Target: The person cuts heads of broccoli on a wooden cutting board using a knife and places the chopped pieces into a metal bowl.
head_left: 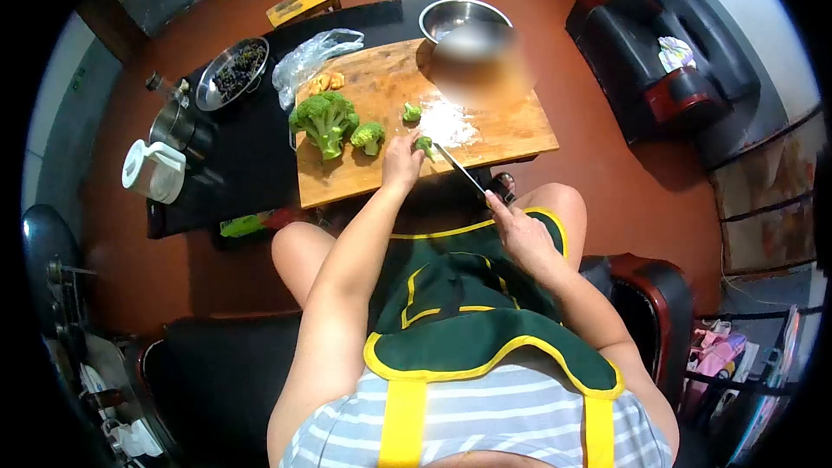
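My left hand [401, 162] is closed on a small broccoli floret [424, 147] at the near side of the wooden cutting board [381, 69]. In my right hand [518, 230] is the handle of a knife [462, 170], its blade pointing up and left with the tip close to that floret. Just beyond my left hand lies another small floret [412, 113]. A medium broccoli piece [367, 138] and a large broccoli head [325, 124] sit to its left. White powder [447, 124] is spread on the board to the right of the florets.
A metal bowl [465, 13] stands behind the board, beside a blurred patch. Left of the board are a clear plastic bag [312, 61], ginger-like pieces [327, 82], a metal dish of dark fruit [234, 74], a pot [182, 128] and a white-lidded pitcher [154, 172].
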The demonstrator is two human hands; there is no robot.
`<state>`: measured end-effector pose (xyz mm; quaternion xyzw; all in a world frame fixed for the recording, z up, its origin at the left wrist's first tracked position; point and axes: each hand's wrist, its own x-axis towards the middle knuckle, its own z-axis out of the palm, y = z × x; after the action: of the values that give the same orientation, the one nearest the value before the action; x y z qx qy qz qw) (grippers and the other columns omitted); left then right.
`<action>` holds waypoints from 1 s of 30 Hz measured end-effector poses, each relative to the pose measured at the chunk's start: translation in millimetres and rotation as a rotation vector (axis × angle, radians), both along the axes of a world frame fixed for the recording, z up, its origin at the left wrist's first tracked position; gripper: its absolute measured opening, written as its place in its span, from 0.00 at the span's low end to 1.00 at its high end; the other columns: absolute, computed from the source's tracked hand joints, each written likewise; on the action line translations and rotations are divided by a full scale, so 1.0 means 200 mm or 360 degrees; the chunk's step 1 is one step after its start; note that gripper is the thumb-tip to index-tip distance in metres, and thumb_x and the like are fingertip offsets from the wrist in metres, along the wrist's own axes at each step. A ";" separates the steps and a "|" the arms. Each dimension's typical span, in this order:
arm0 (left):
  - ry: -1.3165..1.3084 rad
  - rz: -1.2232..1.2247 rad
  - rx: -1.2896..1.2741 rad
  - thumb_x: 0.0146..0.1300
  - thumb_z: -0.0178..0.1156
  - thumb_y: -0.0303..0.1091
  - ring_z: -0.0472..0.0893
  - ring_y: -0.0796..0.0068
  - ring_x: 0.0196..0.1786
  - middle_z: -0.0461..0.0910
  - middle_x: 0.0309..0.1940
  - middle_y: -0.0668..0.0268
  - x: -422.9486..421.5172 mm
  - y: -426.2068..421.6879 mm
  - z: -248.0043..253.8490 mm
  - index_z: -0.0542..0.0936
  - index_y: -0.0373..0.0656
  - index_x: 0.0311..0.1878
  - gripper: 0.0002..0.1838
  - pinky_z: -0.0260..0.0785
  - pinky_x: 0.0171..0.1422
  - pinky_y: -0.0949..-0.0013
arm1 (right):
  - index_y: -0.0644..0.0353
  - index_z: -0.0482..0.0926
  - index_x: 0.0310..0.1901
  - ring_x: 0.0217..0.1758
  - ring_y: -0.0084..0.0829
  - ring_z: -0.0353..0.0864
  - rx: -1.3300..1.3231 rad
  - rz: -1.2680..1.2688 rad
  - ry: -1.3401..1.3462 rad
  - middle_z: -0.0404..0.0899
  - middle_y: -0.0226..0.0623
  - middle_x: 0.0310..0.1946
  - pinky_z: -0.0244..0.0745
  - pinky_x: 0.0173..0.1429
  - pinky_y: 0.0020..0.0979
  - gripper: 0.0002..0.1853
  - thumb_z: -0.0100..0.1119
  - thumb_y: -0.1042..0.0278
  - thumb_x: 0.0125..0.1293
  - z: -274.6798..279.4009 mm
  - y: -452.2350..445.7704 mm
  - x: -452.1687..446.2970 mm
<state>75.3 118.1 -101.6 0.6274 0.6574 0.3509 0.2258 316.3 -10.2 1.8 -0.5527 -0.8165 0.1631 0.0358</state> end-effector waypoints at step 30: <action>-0.0018 0.0171 -0.0085 0.53 0.62 0.35 0.80 0.54 0.42 0.81 0.36 0.51 0.04 0.07 0.02 0.84 0.39 0.37 0.12 0.71 0.50 0.59 | 0.55 0.48 0.72 0.24 0.42 0.78 0.0009 0.0101 -0.0406 0.72 0.48 0.28 0.77 0.26 0.38 0.43 0.54 0.80 0.54 -0.14 0.08 -0.17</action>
<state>83.6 132.0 -97.9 0.5829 0.6980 0.3485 0.2270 282.3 4.9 -26.2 -0.5427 -0.8320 0.0903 -0.0719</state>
